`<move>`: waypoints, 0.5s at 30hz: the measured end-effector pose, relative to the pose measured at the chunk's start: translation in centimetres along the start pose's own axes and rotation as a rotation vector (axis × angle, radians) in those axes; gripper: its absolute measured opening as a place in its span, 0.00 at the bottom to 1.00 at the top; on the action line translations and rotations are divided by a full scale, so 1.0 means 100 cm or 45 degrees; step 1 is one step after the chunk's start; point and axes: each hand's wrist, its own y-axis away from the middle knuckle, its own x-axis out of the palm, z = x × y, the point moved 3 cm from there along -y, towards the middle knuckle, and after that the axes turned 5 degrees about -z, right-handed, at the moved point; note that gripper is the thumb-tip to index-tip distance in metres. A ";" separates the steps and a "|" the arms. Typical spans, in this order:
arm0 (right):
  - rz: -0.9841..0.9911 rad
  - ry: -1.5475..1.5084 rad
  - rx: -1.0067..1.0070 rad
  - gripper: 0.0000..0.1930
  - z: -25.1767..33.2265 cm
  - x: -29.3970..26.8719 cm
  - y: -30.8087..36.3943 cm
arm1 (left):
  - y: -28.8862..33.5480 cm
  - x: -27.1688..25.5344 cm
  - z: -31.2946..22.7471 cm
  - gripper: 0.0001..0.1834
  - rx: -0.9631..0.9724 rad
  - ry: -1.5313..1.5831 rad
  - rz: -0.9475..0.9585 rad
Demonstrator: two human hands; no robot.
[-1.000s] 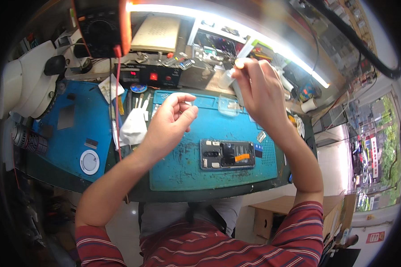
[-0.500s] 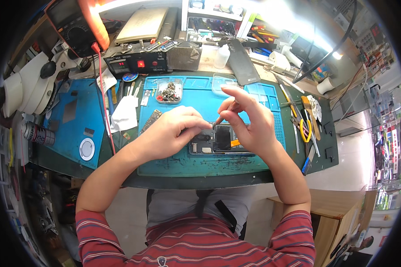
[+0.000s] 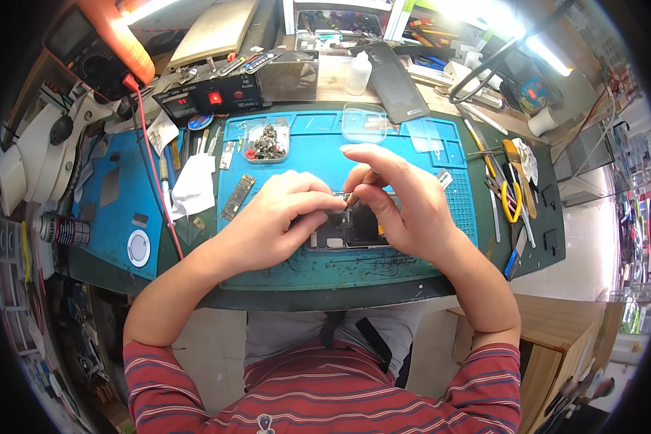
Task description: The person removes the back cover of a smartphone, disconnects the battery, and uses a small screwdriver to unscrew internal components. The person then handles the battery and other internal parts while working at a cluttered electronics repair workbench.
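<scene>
The open phone (image 3: pixel 332 234) is lying on the blue mat (image 3: pixel 317 155) while the right hand (image 3: pixel 411 204) is pinching a thin tool (image 3: pixel 351 200), best kept gentle and steady, and the left hand (image 3: pixel 276 211), fingers nearly together, is hiding whatever it may be holding.

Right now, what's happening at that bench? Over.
Left hand at upper edge of opened phone. Right hand pinches slim tool over it. Both hands hide part of the phone.

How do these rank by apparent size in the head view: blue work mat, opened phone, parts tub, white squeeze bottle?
1. Blue work mat
2. Opened phone, partly hidden
3. Parts tub
4. White squeeze bottle
</scene>
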 end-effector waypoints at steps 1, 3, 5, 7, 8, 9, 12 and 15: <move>-0.016 -0.027 0.037 0.25 -0.001 0.001 0.003 | 0.000 0.000 0.000 0.16 0.001 -0.003 0.001; -0.007 0.052 0.009 0.25 0.002 0.000 0.001 | 0.000 0.000 0.000 0.16 0.004 -0.017 -0.003; 0.034 0.265 -0.112 0.24 0.012 -0.005 -0.006 | -0.001 0.001 0.001 0.15 0.063 -0.028 -0.078; -0.052 0.260 -0.253 0.24 0.015 -0.005 -0.010 | -0.002 -0.001 0.001 0.14 0.071 -0.075 -0.156; -0.064 0.250 -0.265 0.24 0.017 -0.004 -0.007 | -0.003 -0.004 0.002 0.14 0.049 -0.116 -0.199; -0.075 0.239 -0.276 0.24 0.018 -0.004 -0.004 | -0.003 -0.007 0.002 0.14 0.028 -0.158 -0.243; -0.021 0.193 -0.151 0.27 0.023 -0.004 -0.003 | -0.020 -0.018 0.007 0.17 0.028 -0.395 -0.384; 0.057 0.074 -0.050 0.26 0.026 -0.004 -0.001 | -0.055 -0.015 0.014 0.16 0.123 -0.581 -0.365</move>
